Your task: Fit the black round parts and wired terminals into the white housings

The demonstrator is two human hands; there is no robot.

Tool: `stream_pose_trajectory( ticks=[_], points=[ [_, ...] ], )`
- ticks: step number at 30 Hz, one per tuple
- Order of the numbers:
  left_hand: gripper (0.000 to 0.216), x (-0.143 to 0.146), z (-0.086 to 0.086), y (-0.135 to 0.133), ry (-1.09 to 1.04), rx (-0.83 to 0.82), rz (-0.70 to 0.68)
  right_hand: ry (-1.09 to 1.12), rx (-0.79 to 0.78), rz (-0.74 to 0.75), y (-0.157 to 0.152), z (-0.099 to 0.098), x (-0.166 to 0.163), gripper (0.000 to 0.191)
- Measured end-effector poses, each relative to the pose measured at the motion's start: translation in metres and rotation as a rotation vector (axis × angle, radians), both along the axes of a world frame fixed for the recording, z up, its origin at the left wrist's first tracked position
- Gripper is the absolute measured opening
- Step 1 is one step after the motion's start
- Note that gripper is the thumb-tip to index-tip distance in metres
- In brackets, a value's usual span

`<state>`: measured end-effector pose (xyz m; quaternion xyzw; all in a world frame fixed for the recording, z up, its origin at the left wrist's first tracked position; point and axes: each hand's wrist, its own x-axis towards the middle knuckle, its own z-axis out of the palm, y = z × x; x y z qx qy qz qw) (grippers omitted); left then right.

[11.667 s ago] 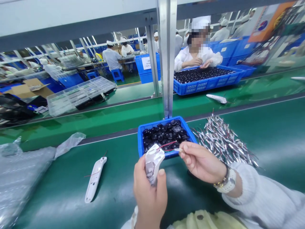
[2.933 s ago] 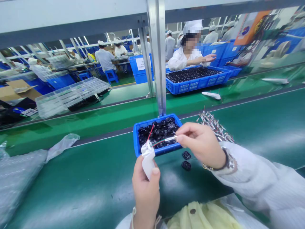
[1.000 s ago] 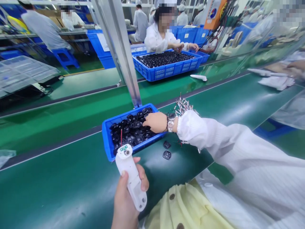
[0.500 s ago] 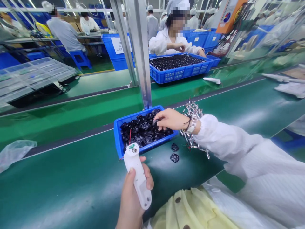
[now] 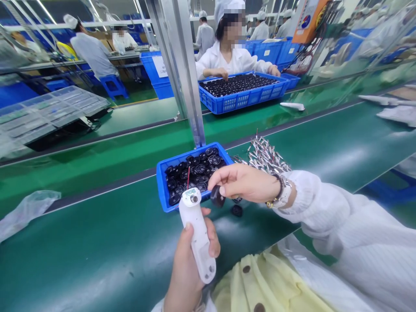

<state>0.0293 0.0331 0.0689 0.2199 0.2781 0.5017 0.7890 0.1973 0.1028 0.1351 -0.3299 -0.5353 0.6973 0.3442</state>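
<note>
When you look down at the hands, what does each one hold?

The left hand (image 5: 191,264) is closed around a white handle (image 5: 199,240), with the thumb lying on its front side. The right hand (image 5: 243,182) is narrow: it pinches a small black part (image 5: 217,196) between the thumb and the first finger.

Where is that black part, exactly?

It is in the air above a green worktop (image 5: 97,255), just beside the upper end of the handle and near the front edge of a blue tray (image 5: 195,203). I see it touching only the fingers.

And what is around the hands?

The tray is full of similar black parts, and a red wire (image 5: 188,177) stands up behind the handle. One more black part (image 5: 236,211) lies on the worktop, close to the tray. Just beyond the right hand is a heap of metal-tipped wires (image 5: 264,156), and a plastic bag (image 5: 27,212) lies far to the left.

What can you see farther away?

Past a metal post (image 5: 182,73), on the other side of the line, a co-worker (image 5: 227,60) in a white coat and cap has both hands at a big blue crate (image 5: 242,103) of black parts.
</note>
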Motion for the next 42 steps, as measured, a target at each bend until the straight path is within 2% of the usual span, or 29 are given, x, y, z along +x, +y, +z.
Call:
stream_pose_trajectory(
  ticks=[5, 8, 10, 14, 19, 22, 25, 28, 31, 38, 42],
  points=[
    [0.033, 0.002, -0.001, -0.006, -0.011, 0.012, -0.019, 0.023, -0.027, -0.022, -0.010, 0.001, -0.002, 0.013],
    [0.033, 0.003, -0.003, -0.009, -0.005, 0.009, -0.022, 0.011, -0.062, 0.034, -0.013, 0.000, -0.001, 0.015],
    [0.033, 0.003, -0.003, -0.010, -0.003, 0.004, -0.032, -0.060, -0.020, 0.074, -0.015, 0.003, -0.001, 0.020],
    [0.032, 0.003, -0.001, -0.011, -0.008, 0.031, -0.050, -0.180, 0.168, 0.026, -0.019, 0.013, 0.000, 0.032],
    [0.031, 0.004, -0.002, -0.012, -0.009, 0.044, -0.067, -0.371, 0.529, 0.025, -0.020, 0.027, 0.000, 0.012],
    [0.031, 0.005, -0.002, -0.014, 0.000, 0.057, -0.072, -0.460, 0.721, 0.005, -0.020, 0.030, -0.002, 0.016],
    [0.033, 0.007, -0.003, -0.015, 0.059, 0.076, -0.070, -0.496, 0.787, -0.028, -0.019, 0.028, -0.006, 0.018],
    [0.033, 0.007, -0.004, -0.015, 0.143, 0.089, -0.068, -0.524, 0.760, -0.084, -0.018, 0.022, -0.010, 0.023],
    [0.034, 0.004, -0.006, -0.014, 0.240, 0.095, -0.075, -0.494, 0.658, -0.095, -0.016, 0.018, -0.011, 0.027],
    [0.035, -0.002, -0.004, -0.009, 0.457, 0.154, -0.111, -0.493, 0.516, -0.035, -0.010, 0.020, -0.006, 0.009],
    [0.035, -0.003, -0.003, -0.003, 0.548, 0.193, -0.121, -0.440, 0.419, -0.012, -0.001, 0.012, -0.004, 0.011]
  ],
)
